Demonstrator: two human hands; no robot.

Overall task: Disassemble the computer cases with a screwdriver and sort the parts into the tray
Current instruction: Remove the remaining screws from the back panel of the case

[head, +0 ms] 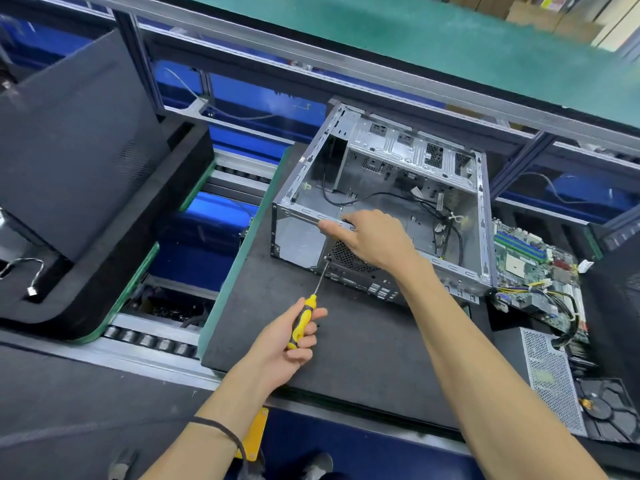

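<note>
Left hand [287, 344] aims screwdriver [308, 311] up-right at case [301, 237]

My left hand [291, 337] grips the yellow screwdriver [304, 318], tip at the rear panel of the open computer case [381, 202], while my right hand [367, 237] holds the case's top rail; motherboard [533, 271] lies just beside it.

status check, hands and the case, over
Left hand grips screwdriver, tip at a rear-panel screw. Right hand holds the top rail of the computer case, side open, cables loose inside. Nothing blocking the tool.
</note>
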